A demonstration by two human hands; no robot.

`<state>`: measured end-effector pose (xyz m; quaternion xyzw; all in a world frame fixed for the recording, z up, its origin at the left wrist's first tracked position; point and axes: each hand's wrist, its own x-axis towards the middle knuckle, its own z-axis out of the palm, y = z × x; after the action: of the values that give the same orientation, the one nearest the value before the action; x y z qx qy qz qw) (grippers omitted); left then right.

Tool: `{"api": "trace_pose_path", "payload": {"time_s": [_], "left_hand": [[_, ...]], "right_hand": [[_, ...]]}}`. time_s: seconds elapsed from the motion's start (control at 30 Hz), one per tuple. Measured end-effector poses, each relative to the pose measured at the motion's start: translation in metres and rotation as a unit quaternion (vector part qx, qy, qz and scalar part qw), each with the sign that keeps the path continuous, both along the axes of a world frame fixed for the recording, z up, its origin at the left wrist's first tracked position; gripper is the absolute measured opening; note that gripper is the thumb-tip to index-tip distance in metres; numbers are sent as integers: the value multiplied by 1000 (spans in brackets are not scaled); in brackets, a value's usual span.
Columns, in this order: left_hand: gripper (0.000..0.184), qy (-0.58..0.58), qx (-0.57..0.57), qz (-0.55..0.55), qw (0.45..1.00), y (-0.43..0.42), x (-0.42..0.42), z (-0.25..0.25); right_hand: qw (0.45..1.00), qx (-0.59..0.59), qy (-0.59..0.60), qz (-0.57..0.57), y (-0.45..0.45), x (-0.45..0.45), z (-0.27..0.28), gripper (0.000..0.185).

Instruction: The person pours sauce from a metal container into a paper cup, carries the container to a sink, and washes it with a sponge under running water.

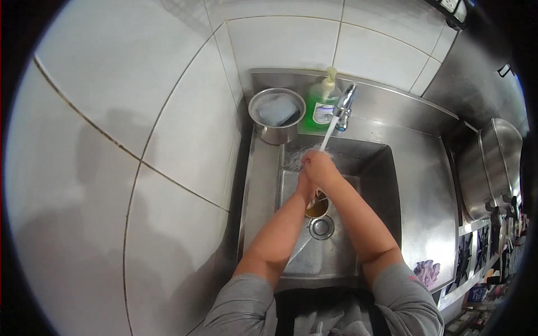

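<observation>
Water runs from the chrome faucet [346, 103] onto my two hands, which are together over the steel sink [386, 185]. My right hand [318, 163] is under the stream with its fingers curled, against my left hand [305, 183]. The left hand is partly covered by the right one, and its fingers are hard to make out. Below them in the basin sits a small round container [318, 210] with brownish liquid and what looks like a utensil in it. The drain [321, 228] is just in front of it.
Behind the sink stand a steel pot [277, 134] with a grey cloth or sponge inside and a green soap bottle [320, 112]. A purple scrunched item [427, 273] lies on the right counter. Large steel pots [485, 168] are at far right; a tiled wall [179, 140] is at left.
</observation>
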<state>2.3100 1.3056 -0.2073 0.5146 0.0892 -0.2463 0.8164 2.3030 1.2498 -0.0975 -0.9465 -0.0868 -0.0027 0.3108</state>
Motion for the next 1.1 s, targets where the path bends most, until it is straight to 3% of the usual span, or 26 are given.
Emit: {"api": "trace_pose_path", "payload": {"time_s": [0.03,0.1,0.17,0.27,0.33,0.43,0.5,0.53,0.6,0.83,1.1], "left_hand": [[30,-5,-30,2,1000,0,-1,0],[34,-23,-65,-12,998,0,-2,2],[39,-52,-53,-30,997,-5,1,0],[45,-140,61,-59,986,-11,5,-6],[54,-209,120,-66,968,-10,5,-9],[55,-131,21,-89,987,-23,24,-52],[51,-281,-89,24,955,-51,38,-99],[51,-279,-90,20,956,-41,29,-76],[42,4,-258,-80,963,-7,3,2],[42,-13,-309,-80,948,-5,-7,16],[42,-5,-286,-69,956,-2,-10,21]], "right_hand": [[1000,0,-2,3,9,1,11,15],[979,-101,-171,43,34,-1,50,17],[969,-35,-240,43,56,20,79,22],[977,-82,-186,57,74,83,92,34],[976,-170,-9,132,83,126,80,46],[966,-237,75,70,94,129,94,60],[963,-257,78,36,103,153,59,62],[958,-276,80,2,104,161,45,65],[956,-279,88,4,102,147,64,62],[942,-329,68,21,103,164,50,39],[941,-326,82,29,100,157,57,34]]}}
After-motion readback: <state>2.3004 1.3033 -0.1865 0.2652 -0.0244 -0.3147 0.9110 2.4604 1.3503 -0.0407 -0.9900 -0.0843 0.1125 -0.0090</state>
